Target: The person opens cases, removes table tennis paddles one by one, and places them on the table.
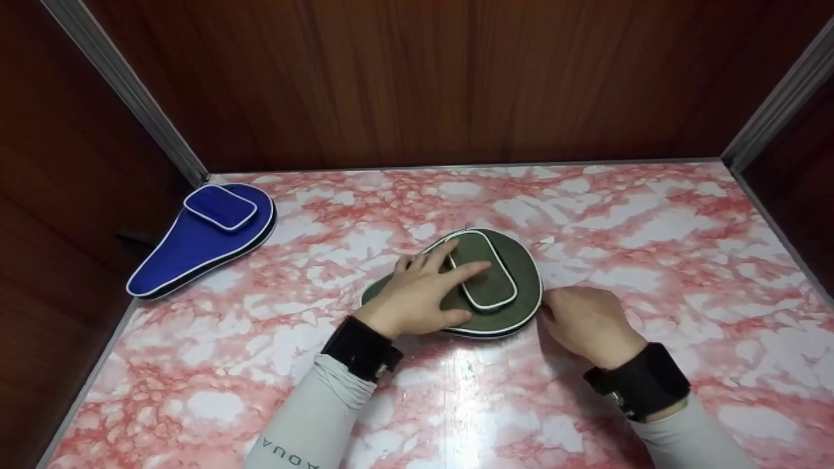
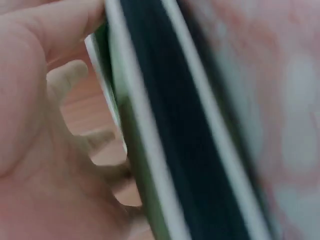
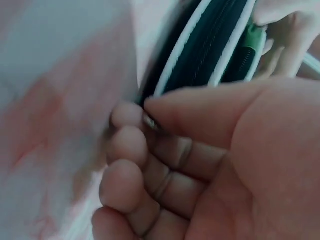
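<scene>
A green paddle case [image 1: 524,273] with white piping and a raised front pocket lies flat on the table. Spread fingers of my left hand [image 1: 417,293] rest on its top, some of them on the pocket. In the left wrist view, the case's dark zipped side [image 2: 170,110] runs past the palm. At the case's right edge is my right hand [image 1: 589,322], its fingers curled in. Thumb and forefinger pinch a small metal zipper pull [image 3: 150,121] at the zipper band [image 3: 205,47], seen in the right wrist view; most of the pull is hidden by the fingertips.
A blue paddle case [image 1: 208,244] with white piping lies at the table's left edge. Dark wood panels [image 1: 456,85] stand behind and at both sides. The table [image 1: 651,228] has a red and white marbled surface.
</scene>
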`<state>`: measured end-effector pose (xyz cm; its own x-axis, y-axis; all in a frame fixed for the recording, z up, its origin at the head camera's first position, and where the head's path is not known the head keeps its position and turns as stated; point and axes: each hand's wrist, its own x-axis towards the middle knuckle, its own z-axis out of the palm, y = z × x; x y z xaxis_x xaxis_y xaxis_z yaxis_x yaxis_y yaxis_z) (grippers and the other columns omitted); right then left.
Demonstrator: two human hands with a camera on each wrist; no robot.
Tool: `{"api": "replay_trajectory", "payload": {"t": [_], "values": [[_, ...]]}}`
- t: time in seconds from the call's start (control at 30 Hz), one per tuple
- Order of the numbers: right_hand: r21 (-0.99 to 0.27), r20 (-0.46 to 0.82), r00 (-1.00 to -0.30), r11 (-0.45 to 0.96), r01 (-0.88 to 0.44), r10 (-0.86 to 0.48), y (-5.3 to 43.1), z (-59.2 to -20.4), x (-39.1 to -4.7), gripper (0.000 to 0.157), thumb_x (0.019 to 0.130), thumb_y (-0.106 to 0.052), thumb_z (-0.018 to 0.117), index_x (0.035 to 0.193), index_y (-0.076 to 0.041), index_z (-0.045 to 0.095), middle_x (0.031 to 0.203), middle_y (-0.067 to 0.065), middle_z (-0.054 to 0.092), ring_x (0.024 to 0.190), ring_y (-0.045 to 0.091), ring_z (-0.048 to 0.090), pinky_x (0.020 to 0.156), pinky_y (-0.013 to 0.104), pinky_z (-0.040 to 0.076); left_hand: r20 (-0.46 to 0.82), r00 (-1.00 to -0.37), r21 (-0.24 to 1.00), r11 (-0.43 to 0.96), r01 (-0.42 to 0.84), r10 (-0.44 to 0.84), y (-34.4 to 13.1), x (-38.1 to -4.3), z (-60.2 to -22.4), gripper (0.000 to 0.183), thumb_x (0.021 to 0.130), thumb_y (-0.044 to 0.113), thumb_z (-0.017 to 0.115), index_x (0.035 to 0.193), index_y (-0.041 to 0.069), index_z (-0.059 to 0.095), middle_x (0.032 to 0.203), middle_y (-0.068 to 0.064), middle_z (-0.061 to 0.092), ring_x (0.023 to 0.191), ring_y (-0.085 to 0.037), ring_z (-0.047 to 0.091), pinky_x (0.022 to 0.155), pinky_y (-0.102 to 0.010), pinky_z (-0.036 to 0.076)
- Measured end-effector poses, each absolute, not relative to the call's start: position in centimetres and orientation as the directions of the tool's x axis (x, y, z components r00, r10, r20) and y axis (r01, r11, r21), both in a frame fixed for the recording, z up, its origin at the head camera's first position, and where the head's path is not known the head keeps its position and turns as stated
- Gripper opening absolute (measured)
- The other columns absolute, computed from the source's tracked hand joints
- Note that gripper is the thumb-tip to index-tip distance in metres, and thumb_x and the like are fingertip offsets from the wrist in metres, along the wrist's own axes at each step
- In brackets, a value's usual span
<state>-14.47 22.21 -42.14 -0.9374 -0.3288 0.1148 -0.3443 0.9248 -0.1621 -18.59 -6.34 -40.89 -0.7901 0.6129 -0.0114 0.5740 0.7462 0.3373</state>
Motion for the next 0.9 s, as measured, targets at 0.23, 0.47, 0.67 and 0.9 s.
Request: {"api": "replay_trajectory", "payload": {"t": [0.23,0.47,0.67,0.9], "values": [[-0.154,0.145,-0.954,0.946,-0.284,-0.263,22.4,-42.8,-15.0,0.027,0.099,-0.008,0.067,0.074,-0.008,0.058,0.062,0.01,0.056,0.063,0.041,0.066,0.055,0.06,0.053,0.008,-0.812,0.419,0.735,0.533,0.584,-7.6,-18.7,-41.9,0.061,0.103,0.059,0.07,0.16,0.043,0.058,0.183,-0.001,0.023,0.163,-0.042,0.024,0.114,-0.079,0.034],[-0.145,0.128,-0.956,0.949,-0.28,-0.263,22.4,-42.9,-15.1,0.026,0.1,-0.009,0.066,0.075,-0.008,0.059,0.063,0.011,0.057,0.064,0.041,0.067,0.056,0.062,0.053,0.022,-0.821,0.345,0.766,0.542,0.571,-7.1,-18.7,-42.0,0.057,0.105,0.062,0.066,0.158,0.043,0.06,0.182,-0.004,0.025,0.16,-0.049,0.031,0.108,-0.072,0.046],[-0.147,0.106,-0.958,0.949,-0.28,-0.266,22.5,-42.8,-15.1,0.03,0.101,-0.011,0.064,0.072,-0.012,0.059,0.062,0.009,0.057,0.065,0.039,0.067,0.056,0.061,0.053,0.004,-0.835,0.318,0.791,0.523,0.55,-6.9,-18.6,-42.0,0.058,0.105,0.066,0.065,0.158,0.045,0.06,0.182,-0.002,0.026,0.16,-0.047,0.033,0.109,-0.074,0.044],[-0.13,0.075,-0.954,0.945,-0.299,-0.291,22.4,-42.2,-14.7,0.033,0.1,-0.012,0.064,0.068,-0.015,0.059,0.063,0.008,0.059,0.065,0.038,0.067,0.057,0.061,0.054,-0.017,-0.837,0.324,0.795,0.513,0.547,-6.7,-18.6,-41.9,0.058,0.105,0.066,0.064,0.159,0.046,0.059,0.182,-0.002,0.024,0.16,-0.047,0.032,0.109,-0.075,0.043]]}}
